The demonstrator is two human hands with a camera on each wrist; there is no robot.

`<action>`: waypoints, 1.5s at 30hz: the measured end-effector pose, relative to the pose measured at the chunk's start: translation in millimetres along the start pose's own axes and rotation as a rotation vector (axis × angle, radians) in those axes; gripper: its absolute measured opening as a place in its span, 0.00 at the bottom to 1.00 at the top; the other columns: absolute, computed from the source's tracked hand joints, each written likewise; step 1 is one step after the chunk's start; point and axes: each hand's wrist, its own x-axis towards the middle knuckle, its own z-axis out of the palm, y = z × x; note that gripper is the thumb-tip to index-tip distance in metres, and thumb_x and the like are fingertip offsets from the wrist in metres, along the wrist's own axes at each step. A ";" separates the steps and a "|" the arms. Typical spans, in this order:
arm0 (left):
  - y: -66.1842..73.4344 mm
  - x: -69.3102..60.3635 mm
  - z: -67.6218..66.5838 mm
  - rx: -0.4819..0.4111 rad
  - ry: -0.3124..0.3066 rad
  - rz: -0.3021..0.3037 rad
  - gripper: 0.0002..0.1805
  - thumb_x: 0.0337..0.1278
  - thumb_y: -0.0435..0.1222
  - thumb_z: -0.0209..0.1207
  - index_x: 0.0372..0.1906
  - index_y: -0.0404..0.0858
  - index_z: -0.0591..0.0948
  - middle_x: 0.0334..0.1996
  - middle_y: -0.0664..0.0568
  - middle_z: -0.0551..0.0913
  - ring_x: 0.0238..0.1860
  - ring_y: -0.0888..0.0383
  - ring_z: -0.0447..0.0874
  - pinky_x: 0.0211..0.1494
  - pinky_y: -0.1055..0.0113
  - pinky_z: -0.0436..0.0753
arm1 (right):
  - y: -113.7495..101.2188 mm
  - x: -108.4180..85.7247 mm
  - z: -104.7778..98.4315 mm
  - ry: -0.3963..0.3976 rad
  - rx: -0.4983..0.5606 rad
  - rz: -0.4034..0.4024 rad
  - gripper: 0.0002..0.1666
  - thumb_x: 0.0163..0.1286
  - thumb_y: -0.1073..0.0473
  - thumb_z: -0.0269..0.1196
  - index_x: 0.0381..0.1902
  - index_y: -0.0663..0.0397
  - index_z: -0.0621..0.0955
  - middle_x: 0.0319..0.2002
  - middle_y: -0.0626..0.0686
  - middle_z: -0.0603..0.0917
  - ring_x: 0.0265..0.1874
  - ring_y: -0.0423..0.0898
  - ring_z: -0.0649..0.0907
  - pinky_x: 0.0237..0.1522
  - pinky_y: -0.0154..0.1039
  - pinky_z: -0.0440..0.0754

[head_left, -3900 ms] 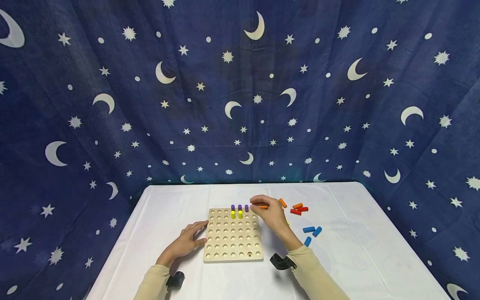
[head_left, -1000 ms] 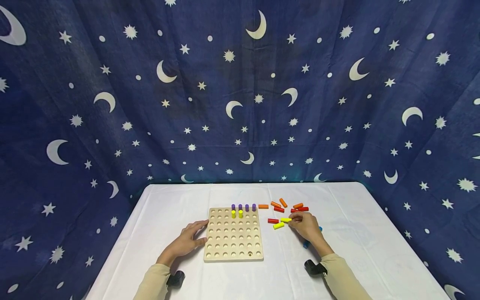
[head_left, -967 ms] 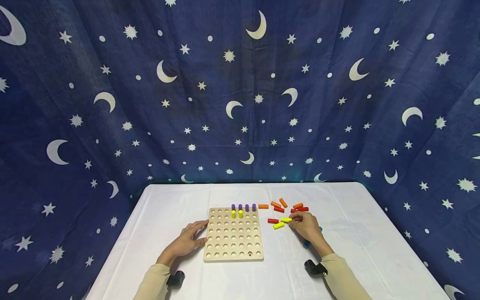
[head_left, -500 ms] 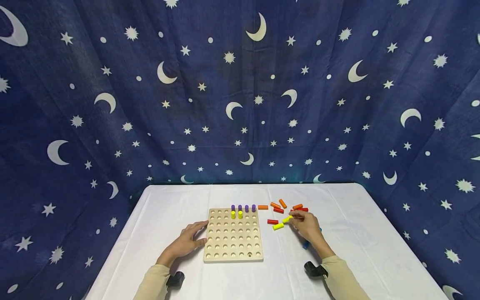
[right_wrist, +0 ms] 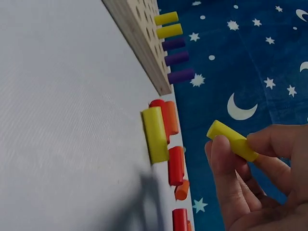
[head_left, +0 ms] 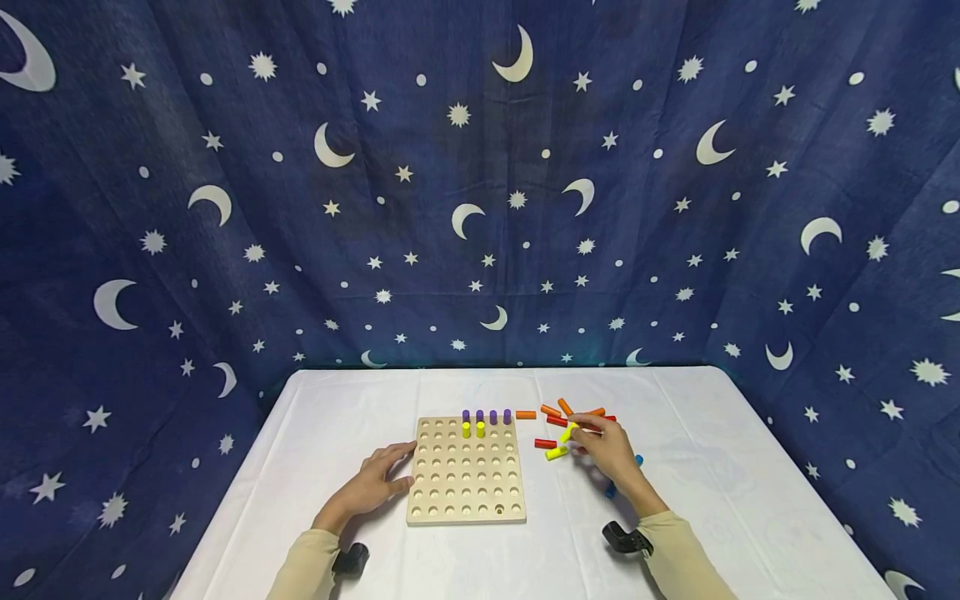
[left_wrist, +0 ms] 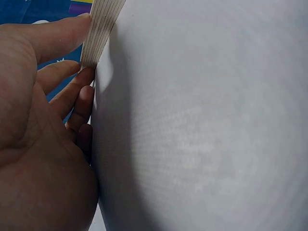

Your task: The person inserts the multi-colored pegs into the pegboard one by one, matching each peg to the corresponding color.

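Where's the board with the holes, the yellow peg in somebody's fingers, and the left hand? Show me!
Board [head_left: 467,520]: head view, on its near rim.
Held yellow peg [right_wrist: 237,141]: right wrist view, middle of its side.
Left hand [head_left: 367,486]: head view, back of the hand.

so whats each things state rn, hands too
Pegboard, flat, mostly empty
Left hand, touching the pegboard's edge
Held yellow peg, raised, tilted
Right hand, pinching that peg
Purple pegs, four, upright in holes
Seated yellow pegs, two, upright in holes
Loose yellow peg, lying
Red pegs, lying
Orange pegs, lying
Blue pegs, lying, partly hidden
Curtain, hanging
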 end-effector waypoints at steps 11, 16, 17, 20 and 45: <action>2.5 -0.4 -0.8 0.002 -0.005 -0.027 0.35 0.57 0.46 0.64 0.71 0.50 0.70 0.71 0.49 0.69 0.73 0.43 0.60 0.74 0.34 0.56 | -6.6 -1.6 11.7 -0.036 0.091 -0.057 0.19 0.64 0.65 0.65 0.54 0.60 0.82 0.40 0.61 0.86 0.35 0.52 0.88 0.36 0.41 0.88; 2.8 -1.1 -2.2 0.013 -0.007 -0.010 0.35 0.57 0.44 0.65 0.71 0.48 0.70 0.71 0.47 0.69 0.72 0.41 0.61 0.74 0.35 0.57 | -9.4 -1.9 21.6 -0.054 0.091 -0.069 0.20 0.65 0.63 0.66 0.55 0.59 0.82 0.41 0.58 0.87 0.35 0.51 0.87 0.36 0.37 0.87; 2.7 -1.3 -2.2 0.013 -0.008 -0.011 0.35 0.57 0.44 0.64 0.71 0.48 0.70 0.71 0.47 0.69 0.72 0.41 0.61 0.73 0.35 0.57 | -10.5 -2.0 24.1 -0.052 0.090 -0.074 0.21 0.65 0.63 0.66 0.55 0.59 0.82 0.40 0.59 0.87 0.34 0.50 0.87 0.35 0.37 0.87; 2.5 -1.0 -2.3 0.007 -0.010 -0.016 0.35 0.57 0.45 0.64 0.71 0.49 0.70 0.71 0.48 0.69 0.73 0.42 0.60 0.74 0.35 0.56 | -14.9 -1.6 31.9 -0.059 0.090 -0.094 0.20 0.65 0.63 0.66 0.56 0.59 0.82 0.41 0.58 0.87 0.34 0.47 0.87 0.35 0.37 0.87; -0.8 -1.0 -1.5 0.010 -0.006 0.007 0.35 0.58 0.44 0.65 0.71 0.48 0.70 0.71 0.47 0.70 0.72 0.43 0.62 0.73 0.37 0.58 | -28.1 3.3 77.9 -0.057 0.167 -0.181 0.17 0.56 0.71 0.71 0.45 0.58 0.84 0.42 0.57 0.86 0.38 0.40 0.84 0.42 0.28 0.82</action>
